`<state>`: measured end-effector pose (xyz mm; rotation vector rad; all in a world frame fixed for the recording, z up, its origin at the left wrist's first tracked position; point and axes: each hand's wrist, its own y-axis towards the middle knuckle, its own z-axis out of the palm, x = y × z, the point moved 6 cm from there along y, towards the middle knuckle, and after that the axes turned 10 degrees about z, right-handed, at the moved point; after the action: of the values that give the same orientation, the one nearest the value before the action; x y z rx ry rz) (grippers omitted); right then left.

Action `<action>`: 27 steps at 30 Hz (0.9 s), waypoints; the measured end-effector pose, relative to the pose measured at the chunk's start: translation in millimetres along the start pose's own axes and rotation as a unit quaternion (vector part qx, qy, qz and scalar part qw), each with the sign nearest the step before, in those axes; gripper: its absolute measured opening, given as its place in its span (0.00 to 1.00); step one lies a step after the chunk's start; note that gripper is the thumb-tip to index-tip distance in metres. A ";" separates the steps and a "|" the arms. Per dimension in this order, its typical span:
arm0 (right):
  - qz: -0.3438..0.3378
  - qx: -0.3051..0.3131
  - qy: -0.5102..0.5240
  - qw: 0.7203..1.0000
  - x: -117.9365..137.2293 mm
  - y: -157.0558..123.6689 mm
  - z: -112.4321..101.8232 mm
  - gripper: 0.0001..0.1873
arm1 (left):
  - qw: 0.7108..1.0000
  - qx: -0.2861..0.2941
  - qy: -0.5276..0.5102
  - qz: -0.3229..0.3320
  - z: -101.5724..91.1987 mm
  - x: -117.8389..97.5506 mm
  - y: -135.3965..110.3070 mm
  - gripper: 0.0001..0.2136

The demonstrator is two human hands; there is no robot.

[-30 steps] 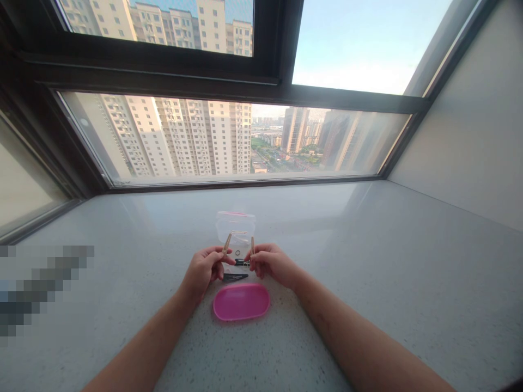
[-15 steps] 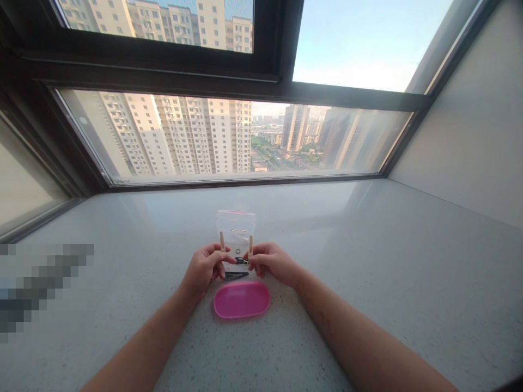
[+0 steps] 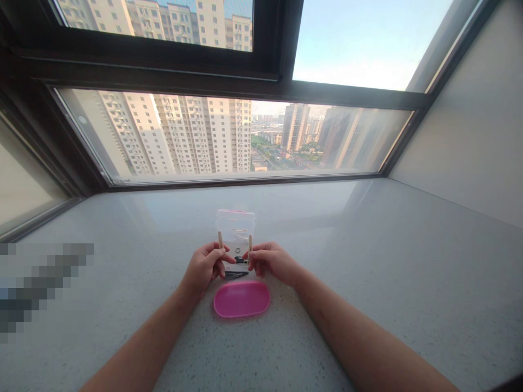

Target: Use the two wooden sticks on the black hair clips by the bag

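Note:
My left hand (image 3: 210,261) pinches a small wooden clothespin (image 3: 220,240), which points up from the fingers. Another wooden clothespin (image 3: 250,243) stands upright in the closed fingers of my right hand (image 3: 269,259). Between and behind the hands lies a clear zip bag (image 3: 236,223) on the sill. Around its lower part I see a small dark ring (image 3: 237,250), a black clip-like piece (image 3: 239,259) and a black hair clip (image 3: 236,275). Whether these lie in or on the bag I cannot tell. Nearer to me sits a pink oval tray (image 3: 242,300).
A pale speckled stone sill (image 3: 327,234) carries everything. Along its far side runs a dark window frame (image 3: 245,184) with tall buildings outside. A white wall (image 3: 469,136) rises at the right. Something pixelated (image 3: 41,288) covers part of the left side.
The clothespin in my left hand has tilted slightly to the left. Both hands otherwise keep nearly the same place, and the bag, clips and tray have not moved.

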<state>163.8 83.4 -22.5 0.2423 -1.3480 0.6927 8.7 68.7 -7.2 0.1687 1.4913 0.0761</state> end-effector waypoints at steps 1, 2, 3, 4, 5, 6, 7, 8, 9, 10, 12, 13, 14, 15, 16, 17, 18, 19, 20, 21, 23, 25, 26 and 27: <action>-0.002 0.003 0.002 1.000 0.2 0.0 0.3 0.14 | 1.000 0.000 -0.001 0.001 -0.1 0.2 0.0 0.10; -0.004 0.006 0.003 1.000 0.4 0.0 0.6 0.14 | 1.000 0.001 -0.002 0.003 0.0 0.4 0.0 0.10; -0.005 0.008 0.005 1.000 0.6 0.0 0.9 0.15 | 1.000 0.002 -0.002 0.005 0.0 0.4 -0.1 0.10; -0.006 0.009 0.006 1.000 0.7 0.0 1.0 0.15 | 1.000 0.003 -0.002 0.007 0.1 0.3 -0.1 0.10; -0.007 0.009 0.007 1.000 0.7 0.1 1.0 0.15 | 1.000 0.004 -0.002 0.009 0.3 0.0 0.0 0.10; -0.007 0.008 0.009 1.000 0.8 0.1 0.9 0.15 | 1.000 0.004 -0.002 0.011 0.4 -0.2 0.1 0.11; -0.008 0.008 0.010 1.000 0.8 0.1 0.8 0.16 | 1.000 0.004 -0.002 0.012 0.4 -0.5 0.2 0.11; -0.008 0.007 0.011 1.000 0.9 0.1 0.6 0.16 | 1.000 0.004 -0.003 0.012 0.5 -0.7 0.4 0.11; -0.009 0.007 0.012 1.000 0.9 0.1 0.6 0.15 | 1.000 0.004 -0.004 0.012 0.5 -0.7 0.6 0.12; -0.010 0.008 0.012 1.000 1.0 0.2 0.5 0.15 | 1.000 0.003 -0.005 0.013 0.4 -0.8 0.9 0.12; -0.009 0.008 0.011 1.000 0.9 0.5 0.6 0.15 | 1.000 0.002 -0.009 0.013 0.3 -0.6 1.3 0.13; -0.008 0.008 0.011 1.000 1.0 0.6 0.6 0.15 | 1.000 0.002 -0.010 0.013 0.2 -0.4 1.4 0.13; -0.007 0.007 0.010 1.000 1.0 0.7 0.6 0.15 | 1.000 0.002 -0.011 0.014 0.1 -0.1 1.5 0.13; -0.004 0.006 0.010 1.000 0.9 0.7 0.7 0.15 | 1.000 0.003 -0.012 0.013 0.0 0.2 1.6 0.13; -0.002 0.005 0.011 1.000 0.8 0.7 0.8 0.14 | 1.000 0.003 -0.012 0.013 -0.2 0.6 1.6 0.13; 0.000 0.004 0.010 1.000 0.7 0.7 0.9 0.14 | 1.000 0.004 -0.013 0.012 -0.4 1.0 1.5 0.13; 0.002 0.002 0.010 1.000 0.6 0.6 0.9 0.14 | 1.000 0.004 -0.014 0.012 -0.6 1.3 1.5 0.12; 0.003 0.002 0.009 1.000 0.5 0.5 1.0 0.14 | 1.000 0.005 -0.015 0.011 -0.6 1.7 1.5 0.12; 0.003 0.001 0.007 1.000 0.4 0.4 1.0 0.13 | 1.000 0.006 -0.015 0.010 -0.7 2.1 1.5 0.12; 0.002 0.001 0.006 1.000 0.4 0.3 0.9 0.13 | 1.000 0.007 -0.015 0.009 -0.8 2.4 1.6 0.12; -0.001 0.002 0.004 1.000 0.6 0.2 1.0 0.13 | 1.000 0.008 -0.015 0.007 -0.9 3.1 2.1 0.12; -0.002 0.003 0.003 1.000 0.5 0.2 0.9 0.12 | 1.000 0.009 -0.015 0.007 -1.1 3.7 2.5 0.12; -0.001 0.002 0.003 1.000 0.5 0.2 0.8 0.12 | 1.000 0.010 -0.014 0.007 -1.1 4.0 2.7 0.12; -0.001 0.002 0.003 1.000 0.4 0.1 0.7 0.11 | 1.000 0.010 -0.014 0.007 -1.2 4.1 2.7 0.12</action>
<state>163.2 83.3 -22.0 0.2432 -1.3403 0.6941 8.0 72.1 -10.8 0.1962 1.4639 0.0699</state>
